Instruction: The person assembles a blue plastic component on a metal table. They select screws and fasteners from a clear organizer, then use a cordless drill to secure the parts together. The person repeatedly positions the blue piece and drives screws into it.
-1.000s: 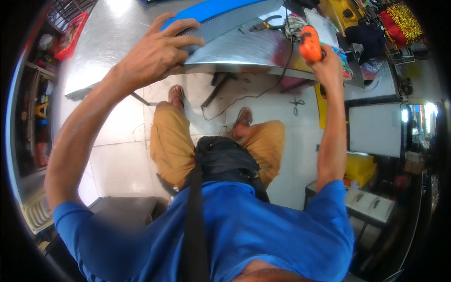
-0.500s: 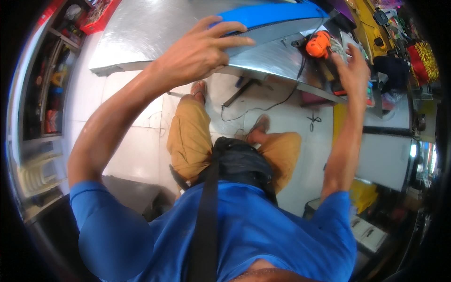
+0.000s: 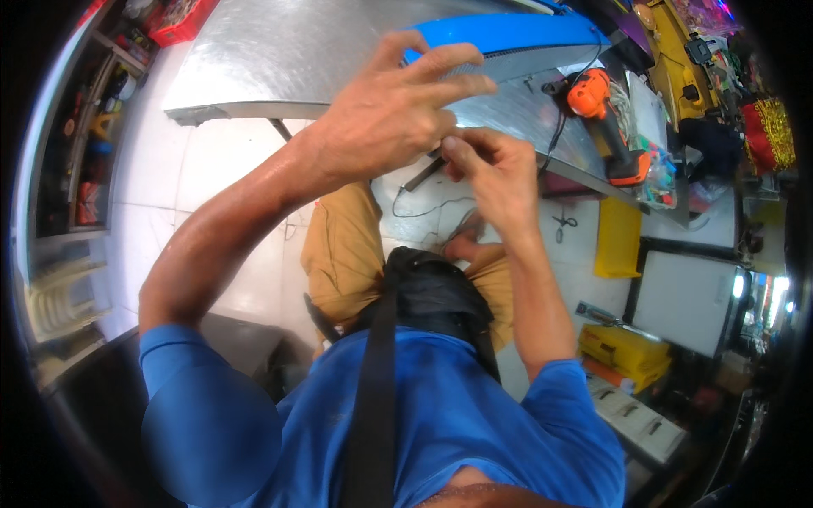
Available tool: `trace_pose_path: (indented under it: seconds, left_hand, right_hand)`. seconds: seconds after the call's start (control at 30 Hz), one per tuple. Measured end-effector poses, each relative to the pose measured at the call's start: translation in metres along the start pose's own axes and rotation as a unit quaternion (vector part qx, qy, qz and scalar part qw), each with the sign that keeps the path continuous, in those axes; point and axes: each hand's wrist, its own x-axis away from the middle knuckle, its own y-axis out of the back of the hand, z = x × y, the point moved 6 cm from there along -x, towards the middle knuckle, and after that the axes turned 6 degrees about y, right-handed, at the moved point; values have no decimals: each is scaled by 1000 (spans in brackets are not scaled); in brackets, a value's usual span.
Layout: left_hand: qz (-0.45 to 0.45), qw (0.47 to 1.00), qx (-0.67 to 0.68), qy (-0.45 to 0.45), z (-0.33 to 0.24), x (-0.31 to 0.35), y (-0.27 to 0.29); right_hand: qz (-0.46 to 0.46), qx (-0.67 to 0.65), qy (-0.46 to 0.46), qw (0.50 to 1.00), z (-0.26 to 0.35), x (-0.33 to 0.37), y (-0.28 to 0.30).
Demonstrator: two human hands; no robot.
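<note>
My left hand (image 3: 385,118) is over the near edge of the metal table (image 3: 254,63). Its outer fingers are spread, the index finger is bent in and the thumb is hidden. Against it, my right hand (image 3: 504,178) pinches thumb and fingers together. Whatever small thing lies between the fingertips is hidden. Just beyond the left fingers is a long blue casing (image 3: 517,32) with a grey face, lying on the tabletop. An orange and black cordless drill (image 3: 590,93) rests on the table to the right of my hands.
Small parts and packets (image 3: 656,152) crowd the table's right end. A thin black cable (image 3: 423,214) runs over the tiled floor beside my feet. Shelves (image 3: 89,144) stand at the left, and a red bin (image 3: 185,21) at the far left. A yellow case (image 3: 622,351) is low on the right.
My right hand has come left from beside the drill to meet my left hand. The left hand has shifted slightly right and nearer. The drill is now fully uncovered.
</note>
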Motion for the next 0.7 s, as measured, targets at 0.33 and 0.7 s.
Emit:
trace_pose_path:
  seconds: [0.33,0.7]
  left_hand:
    - [-81,836,436,323,3,33,-1]
    - [-120,586,694,400,-21,33,-26]
  right_hand:
    - [-33,-353,-12,935,-2,14,2]
    - [-5,-459,-54,887,12,28,-7]
